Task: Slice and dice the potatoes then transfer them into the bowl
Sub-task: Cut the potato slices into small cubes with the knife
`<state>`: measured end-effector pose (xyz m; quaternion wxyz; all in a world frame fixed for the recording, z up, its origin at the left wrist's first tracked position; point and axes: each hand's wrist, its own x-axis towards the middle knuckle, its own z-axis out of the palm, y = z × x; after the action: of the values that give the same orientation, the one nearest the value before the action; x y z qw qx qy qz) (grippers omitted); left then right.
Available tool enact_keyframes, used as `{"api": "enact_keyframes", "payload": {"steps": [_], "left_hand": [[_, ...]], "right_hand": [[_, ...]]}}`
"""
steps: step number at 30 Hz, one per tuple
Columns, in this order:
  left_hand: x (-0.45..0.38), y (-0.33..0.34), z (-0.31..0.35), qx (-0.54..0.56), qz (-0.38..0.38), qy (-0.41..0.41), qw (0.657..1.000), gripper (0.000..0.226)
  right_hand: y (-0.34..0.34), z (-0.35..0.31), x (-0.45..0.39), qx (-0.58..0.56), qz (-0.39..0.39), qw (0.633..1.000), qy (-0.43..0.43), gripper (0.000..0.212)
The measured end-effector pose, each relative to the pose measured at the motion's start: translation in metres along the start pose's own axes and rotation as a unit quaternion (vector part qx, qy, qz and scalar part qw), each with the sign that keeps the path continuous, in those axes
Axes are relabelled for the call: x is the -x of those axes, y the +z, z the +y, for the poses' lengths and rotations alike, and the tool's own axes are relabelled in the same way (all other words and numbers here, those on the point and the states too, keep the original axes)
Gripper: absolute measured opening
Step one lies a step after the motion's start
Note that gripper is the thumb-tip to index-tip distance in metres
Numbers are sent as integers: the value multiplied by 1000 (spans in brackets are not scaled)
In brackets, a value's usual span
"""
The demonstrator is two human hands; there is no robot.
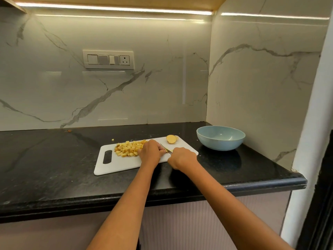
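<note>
A white cutting board (115, 166) lies on the black counter. A heap of diced potato (127, 147) covers its far left part. A potato half (171, 139) rests cut face up at the board's far right corner. My left hand (150, 151) curls over a potato piece in the board's middle; the piece is almost hidden beneath it. My right hand (182, 156) grips the handle of a knife (165, 148), whose blade points toward my left fingers. An empty blue bowl (220, 138) stands right of the board.
One stray potato cube (113, 139) lies on the counter (54, 159) behind the board. A marble wall closes the counter at the back and on the right. A switch panel (108, 59) sits on the back wall. The counter's front edge runs below my forearms.
</note>
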<state>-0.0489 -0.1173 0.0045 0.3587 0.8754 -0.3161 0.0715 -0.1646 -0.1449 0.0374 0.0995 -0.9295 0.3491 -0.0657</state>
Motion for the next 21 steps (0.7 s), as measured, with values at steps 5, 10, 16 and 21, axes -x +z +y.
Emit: {"api": "enact_keyframes", "payload": {"steps": [5, 10, 16, 21], "left_hand": [[1, 2, -2, -3, 13, 13, 1000, 12], [2, 3, -2, -9, 20, 31, 999, 13], [-1, 5, -2, 5, 23, 62, 998, 13], [-3, 6, -3, 54, 29, 58, 996, 12]], "right_hand": [[14, 6, 12, 57, 73, 996, -16, 27], [14, 8, 4, 36, 79, 996, -6, 23], [9, 19, 3, -15, 76, 997, 9, 26], [4, 23, -4, -48, 23, 998, 21, 29]]}}
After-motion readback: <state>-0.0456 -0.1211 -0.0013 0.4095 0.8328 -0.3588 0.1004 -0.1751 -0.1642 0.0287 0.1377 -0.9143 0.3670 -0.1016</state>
